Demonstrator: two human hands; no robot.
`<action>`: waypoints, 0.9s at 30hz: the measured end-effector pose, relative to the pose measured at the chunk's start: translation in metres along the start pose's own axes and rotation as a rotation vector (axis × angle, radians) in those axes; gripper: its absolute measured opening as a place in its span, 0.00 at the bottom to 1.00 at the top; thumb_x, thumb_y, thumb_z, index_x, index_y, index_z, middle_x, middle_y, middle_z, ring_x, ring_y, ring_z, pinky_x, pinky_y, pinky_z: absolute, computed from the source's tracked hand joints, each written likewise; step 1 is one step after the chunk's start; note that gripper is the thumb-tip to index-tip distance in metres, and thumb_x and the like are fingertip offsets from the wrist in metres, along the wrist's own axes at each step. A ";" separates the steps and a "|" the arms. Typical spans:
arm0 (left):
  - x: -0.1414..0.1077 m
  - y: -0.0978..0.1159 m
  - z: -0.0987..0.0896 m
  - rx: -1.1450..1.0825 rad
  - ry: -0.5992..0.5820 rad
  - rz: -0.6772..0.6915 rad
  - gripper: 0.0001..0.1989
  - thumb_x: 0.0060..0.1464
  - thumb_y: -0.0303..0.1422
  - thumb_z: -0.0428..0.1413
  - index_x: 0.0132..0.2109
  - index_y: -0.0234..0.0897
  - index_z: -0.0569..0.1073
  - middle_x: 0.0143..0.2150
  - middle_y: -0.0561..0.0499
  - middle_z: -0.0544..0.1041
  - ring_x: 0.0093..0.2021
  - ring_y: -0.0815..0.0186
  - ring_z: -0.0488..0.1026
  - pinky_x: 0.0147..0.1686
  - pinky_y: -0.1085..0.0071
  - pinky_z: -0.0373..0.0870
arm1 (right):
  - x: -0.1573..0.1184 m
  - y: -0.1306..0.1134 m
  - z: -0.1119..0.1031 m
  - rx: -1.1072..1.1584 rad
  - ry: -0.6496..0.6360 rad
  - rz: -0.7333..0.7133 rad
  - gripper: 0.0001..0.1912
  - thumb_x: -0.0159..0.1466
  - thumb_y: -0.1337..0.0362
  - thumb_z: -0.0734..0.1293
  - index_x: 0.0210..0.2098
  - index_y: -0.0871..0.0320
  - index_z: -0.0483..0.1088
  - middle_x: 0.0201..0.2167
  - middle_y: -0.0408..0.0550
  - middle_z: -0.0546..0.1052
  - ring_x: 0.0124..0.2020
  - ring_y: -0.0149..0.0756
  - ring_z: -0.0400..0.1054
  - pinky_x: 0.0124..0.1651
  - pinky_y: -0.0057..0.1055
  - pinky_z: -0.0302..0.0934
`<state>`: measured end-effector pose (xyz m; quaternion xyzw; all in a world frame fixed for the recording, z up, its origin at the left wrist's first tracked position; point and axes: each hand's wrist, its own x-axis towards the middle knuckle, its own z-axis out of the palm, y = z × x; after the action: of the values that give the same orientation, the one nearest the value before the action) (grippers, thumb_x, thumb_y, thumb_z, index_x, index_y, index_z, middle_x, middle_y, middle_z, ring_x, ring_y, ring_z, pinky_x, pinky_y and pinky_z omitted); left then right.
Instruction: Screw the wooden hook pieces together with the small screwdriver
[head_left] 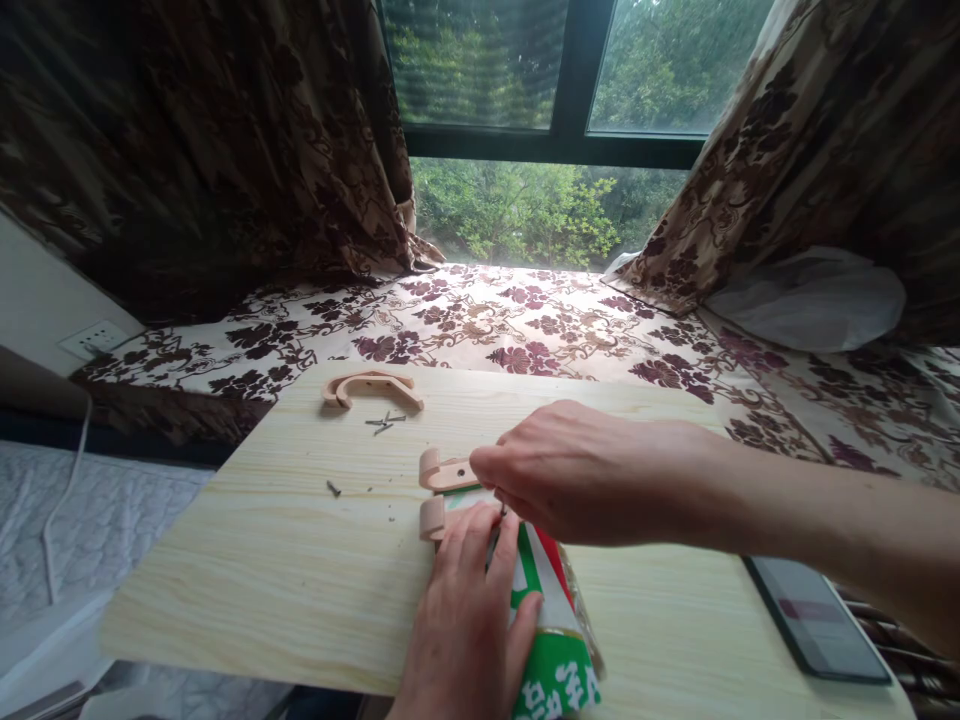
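My right hand (577,470) is closed in a pinch above the table, its fingertips turned down. A thin metal shaft shows just below them; what the fingers hold is mostly hidden. My left hand (472,600) lies flat with its index and middle fingers apart on either side of that shaft. It presses on a green, white and red plastic packet (559,660) and the near curved wooden hook (433,518), which it partly covers. Just beyond, a second wooden hook (450,472) with a dark hole lies partly behind my right fingertips.
Two more curved wooden pieces (375,385) lie at the table's far left, with several screws (385,424) near them. A single screw (334,489) lies further left. A phone (817,620) rests at the right edge. Beyond the wooden table (262,560) is a flowered cloth (525,320).
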<state>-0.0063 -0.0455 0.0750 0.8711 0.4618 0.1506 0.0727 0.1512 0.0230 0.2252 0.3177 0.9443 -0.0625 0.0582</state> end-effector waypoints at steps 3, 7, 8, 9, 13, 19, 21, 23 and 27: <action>-0.001 -0.001 0.001 0.001 0.011 -0.004 0.26 0.55 0.30 0.51 0.61 0.34 0.61 0.61 0.38 0.64 0.62 0.49 0.60 0.54 0.53 0.68 | 0.002 -0.004 0.007 -0.049 0.069 0.098 0.08 0.64 0.69 0.57 0.31 0.59 0.66 0.20 0.45 0.71 0.17 0.30 0.56 0.21 0.30 0.38; -0.008 -0.002 0.005 0.034 0.093 0.028 0.27 0.53 0.30 0.53 0.61 0.35 0.61 0.61 0.37 0.64 0.62 0.49 0.60 0.54 0.53 0.68 | 0.007 -0.014 0.017 -0.083 0.176 0.254 0.10 0.65 0.67 0.54 0.32 0.59 0.65 0.21 0.46 0.72 0.16 0.29 0.53 0.22 0.32 0.35; -0.011 -0.002 0.006 0.053 0.136 0.056 0.28 0.54 0.31 0.53 0.61 0.34 0.60 0.61 0.37 0.64 0.63 0.49 0.60 0.54 0.53 0.68 | 0.009 -0.017 0.020 -0.080 0.197 0.288 0.11 0.66 0.66 0.54 0.32 0.59 0.64 0.21 0.47 0.73 0.16 0.29 0.52 0.22 0.32 0.35; -0.014 -0.002 0.008 0.075 0.180 0.089 0.29 0.54 0.31 0.53 0.62 0.32 0.58 0.62 0.36 0.63 0.63 0.49 0.59 0.54 0.53 0.68 | 0.010 -0.019 0.023 -0.075 0.215 0.323 0.11 0.66 0.66 0.53 0.32 0.58 0.64 0.21 0.47 0.73 0.16 0.28 0.50 0.22 0.33 0.35; -0.026 -0.003 0.014 0.173 0.306 0.209 0.30 0.55 0.35 0.52 0.61 0.24 0.58 0.60 0.31 0.66 0.60 0.46 0.64 0.50 0.52 0.72 | 0.008 -0.022 0.036 -0.067 0.284 0.434 0.10 0.66 0.65 0.53 0.33 0.58 0.63 0.22 0.46 0.73 0.17 0.28 0.49 0.24 0.33 0.35; -0.034 0.003 0.014 0.204 0.229 0.199 0.26 0.55 0.36 0.53 0.58 0.29 0.62 0.59 0.34 0.69 0.58 0.46 0.66 0.48 0.51 0.73 | -0.001 -0.024 0.048 -0.074 0.377 0.508 0.12 0.67 0.65 0.50 0.34 0.59 0.63 0.23 0.48 0.74 0.19 0.29 0.55 0.24 0.31 0.36; -0.033 0.006 0.009 0.160 0.192 0.139 0.25 0.53 0.33 0.54 0.58 0.29 0.63 0.58 0.34 0.69 0.57 0.47 0.68 0.48 0.51 0.74 | -0.001 -0.028 0.049 -0.072 0.397 0.507 0.12 0.67 0.65 0.51 0.34 0.59 0.63 0.23 0.47 0.74 0.19 0.30 0.57 0.24 0.31 0.36; -0.029 0.009 0.003 0.097 0.177 0.073 0.23 0.53 0.31 0.53 0.56 0.29 0.65 0.56 0.34 0.70 0.56 0.49 0.69 0.49 0.52 0.73 | -0.002 -0.031 0.049 -0.067 0.406 0.496 0.11 0.66 0.65 0.52 0.35 0.58 0.63 0.23 0.47 0.74 0.20 0.31 0.59 0.24 0.31 0.36; -0.016 0.009 -0.001 0.090 0.227 0.030 0.22 0.55 0.31 0.51 0.56 0.28 0.65 0.58 0.35 0.68 0.60 0.51 0.64 0.55 0.50 0.68 | -0.007 -0.032 0.048 -0.045 0.409 0.486 0.09 0.66 0.65 0.53 0.35 0.58 0.64 0.24 0.47 0.74 0.20 0.31 0.61 0.24 0.31 0.37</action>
<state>-0.0083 -0.0638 0.0748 0.8576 0.4605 0.2282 -0.0215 0.1403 -0.0142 0.1810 0.5386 0.8341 0.0392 -0.1128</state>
